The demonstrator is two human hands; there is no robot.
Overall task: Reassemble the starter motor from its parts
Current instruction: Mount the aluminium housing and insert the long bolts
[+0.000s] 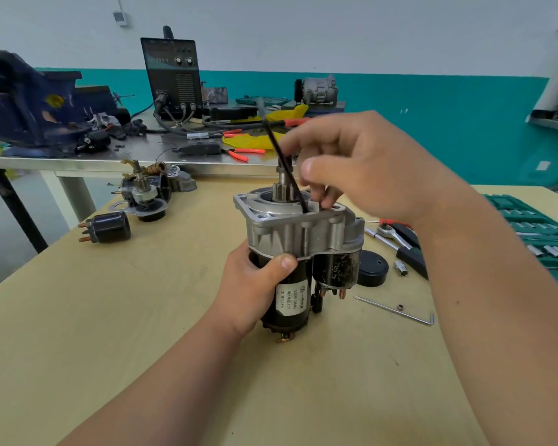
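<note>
**Starter motor held upright at mid-table, key set into its nose**

The starter motor (290,239) is stood on end near the middle of a pale wooden table (142,317), its long axis vertical and its nose pointed up. The upper part is a cast aluminium housing, dull grey and ribbed, with a flat bolt flange. A toothed steel pinion (282,189) is seen rising from it. Below, the smooth black cylindrical body carries a white label (292,299), and a smaller, scuffed black solenoid (337,268) is mounted on its right side. Copper terminals show at the bottom.

The body is clasped by the left hand (255,291), thumb laid across the front. A thin black hex key (285,165) is leaned up and to the left from the flange and is pinched by the curled fingers of the right hand (368,169). Its top end is blurred, and its tip is hidden in the housing.

To the right lie a round black cap (372,267), a small socket (401,268), a ratchet (397,236) and a slim L-shaped key (397,312). A green socket case (535,226) is cut off at the right edge. To the far left, a loose black cylinder with copper studs (110,226) and a cluster of dismantled parts (145,194) are set. Beyond, a steel bench (142,156) bears a blue vice (29,101), a black welder (174,75) and clutter too small to make out.
</note>
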